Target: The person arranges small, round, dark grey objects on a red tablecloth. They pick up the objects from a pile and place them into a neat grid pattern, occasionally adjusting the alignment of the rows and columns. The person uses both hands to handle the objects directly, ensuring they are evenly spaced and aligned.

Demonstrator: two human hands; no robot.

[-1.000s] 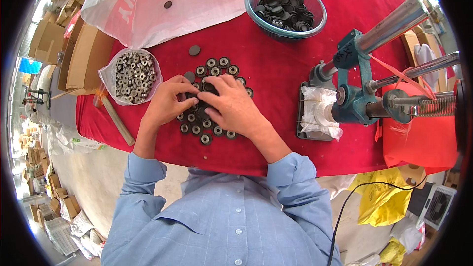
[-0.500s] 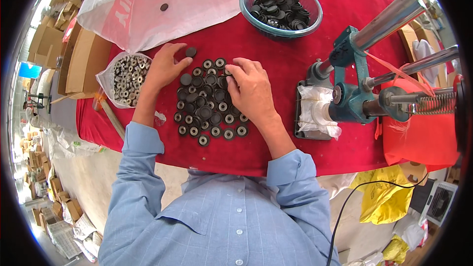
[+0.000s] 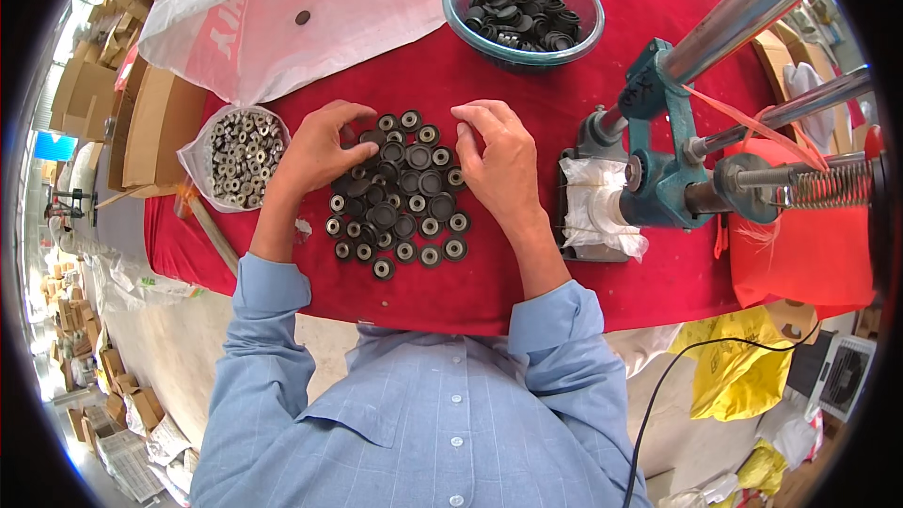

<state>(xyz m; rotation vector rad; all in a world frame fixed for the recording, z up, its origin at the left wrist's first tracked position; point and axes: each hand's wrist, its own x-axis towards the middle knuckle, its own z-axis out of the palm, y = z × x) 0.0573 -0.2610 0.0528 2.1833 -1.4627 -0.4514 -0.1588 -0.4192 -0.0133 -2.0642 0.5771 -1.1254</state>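
Fingers of the left hand [image 3: 322, 150] curl half-open at black caps [image 3: 419, 156] amid the red cloth [image 3: 423, 303], grip unclear; the right hand [image 3: 503, 158] gapes empty to their right. Red print marks the far-left bag [image 3: 348, 23].

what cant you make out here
All in the head view:
Left hand: whether it grips a cap, as thumb and caps overlap.
Handle: lower end, behind the left sleeve.
Bag: far part, cut off by the upper edge.
Bowl: lowest caps, buried under others.
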